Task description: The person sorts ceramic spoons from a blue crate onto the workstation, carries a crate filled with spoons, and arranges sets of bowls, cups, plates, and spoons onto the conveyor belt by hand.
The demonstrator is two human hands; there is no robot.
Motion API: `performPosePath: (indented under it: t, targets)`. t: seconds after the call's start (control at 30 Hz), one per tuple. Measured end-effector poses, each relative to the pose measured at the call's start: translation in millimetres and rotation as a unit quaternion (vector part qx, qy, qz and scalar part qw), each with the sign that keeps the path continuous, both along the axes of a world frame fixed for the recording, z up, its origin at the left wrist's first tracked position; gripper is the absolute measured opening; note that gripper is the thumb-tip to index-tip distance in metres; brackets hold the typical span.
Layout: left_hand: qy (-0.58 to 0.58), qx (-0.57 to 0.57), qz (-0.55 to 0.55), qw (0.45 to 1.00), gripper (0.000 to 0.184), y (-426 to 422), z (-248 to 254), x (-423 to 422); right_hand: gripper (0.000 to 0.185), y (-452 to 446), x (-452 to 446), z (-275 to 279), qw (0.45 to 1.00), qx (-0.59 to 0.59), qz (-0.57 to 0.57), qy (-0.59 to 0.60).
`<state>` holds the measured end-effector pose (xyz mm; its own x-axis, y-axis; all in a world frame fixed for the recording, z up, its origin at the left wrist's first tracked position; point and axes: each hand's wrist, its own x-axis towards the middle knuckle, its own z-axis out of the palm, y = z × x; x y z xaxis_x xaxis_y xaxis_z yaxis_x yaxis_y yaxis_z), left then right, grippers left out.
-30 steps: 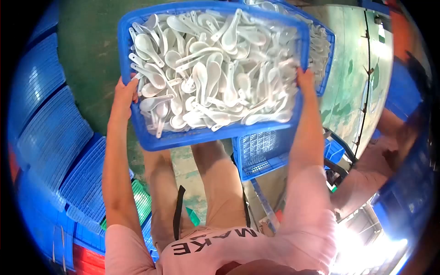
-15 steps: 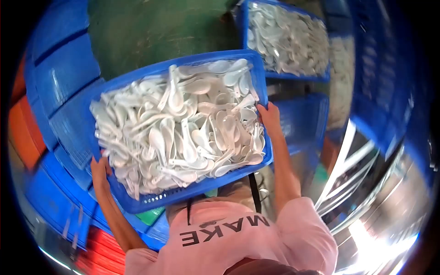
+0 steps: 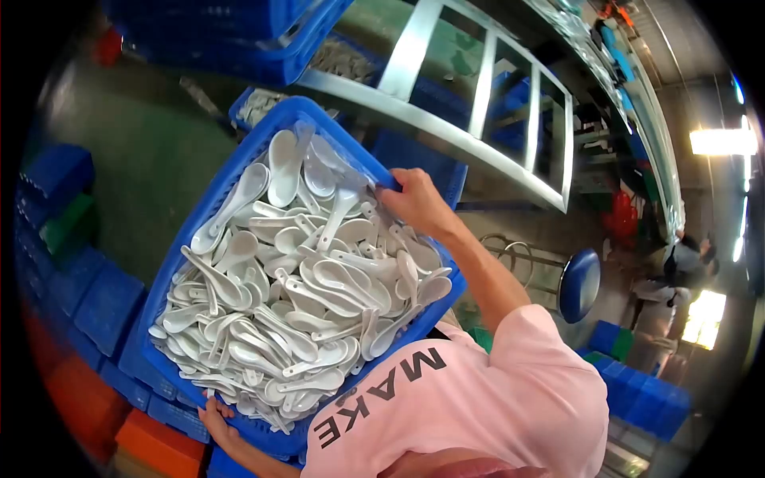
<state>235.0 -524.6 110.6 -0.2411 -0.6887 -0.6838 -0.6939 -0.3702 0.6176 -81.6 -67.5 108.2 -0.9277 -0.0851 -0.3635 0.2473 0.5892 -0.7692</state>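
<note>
A blue plastic basket [image 3: 209,185] full of white ceramic soup spoons [image 3: 319,291] is held in front of my body, tilted in the view. My right hand [image 3: 418,201] grips its rim at the far right side, fingers curled over the edge. On the opposite short side, my left hand [image 3: 217,418] is closed on the near-left rim, its fingers partly hidden by the basket wall. The spoons lie heaped in many directions.
A metal frame with rungs [image 3: 478,119] stands beyond my right hand. Stacked blue crates [image 3: 215,40] are at the top, more blue crates [image 3: 107,295] and orange crates [image 3: 159,446] at left. A round blue stool [image 3: 579,285] is at right. Another person [image 3: 677,263] is farther off.
My body and the view have turned, bringing the metal frame and the stool into sight. The basket now slants more steeply and both hands keep hold of it.
</note>
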Motion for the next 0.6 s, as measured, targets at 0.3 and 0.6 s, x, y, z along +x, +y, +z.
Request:
performPosePath:
  t: [0.3, 0.6]
  targets:
    - [0.135, 0.056, -0.031, 0.989, 0.027, -9, -23, 10, 0.022, -3, 12, -5, 0.992, 0.045, -0.014, 0.119]
    - [0.186, 0.118, 0.066, 0.973, 0.026, 11, -32, 39, 0.034, -56, -66, -9, 0.963, 0.183, 0.048, 0.193]
